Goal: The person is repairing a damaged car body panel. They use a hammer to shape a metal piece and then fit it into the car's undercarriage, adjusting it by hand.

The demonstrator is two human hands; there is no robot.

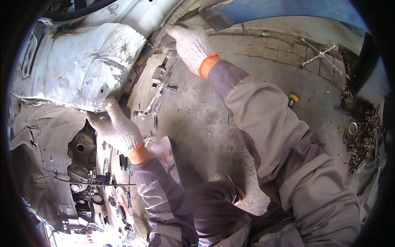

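Note:
My left hand point(119, 125), in a pale knit glove with an orange cuff, grips the lower edge of a dented, scraped white metal panel point(82, 61), one finger resting on its face near a small hole. Below that edge are a bare, grimy vehicle body section point(45, 148) and exposed mechanical parts point(84, 187). My right hand point(191, 47), gloved alike, reaches farther up beside the panel's right edge, its fingers curled at a narrow rusty metal strip; what exactly they hold is hard to make out. Metal tools point(158, 94) lie on the ground between my arms.
A cross wrench point(323, 54) lies on bricks at upper right, near a blue surface point(279, 12). A yellow tool point(293, 99), a yellow-rimmed ring point(353, 128) and a heap of rusty chain point(360, 146) are at right. My legs and shoes show below on the concrete floor point(193, 111).

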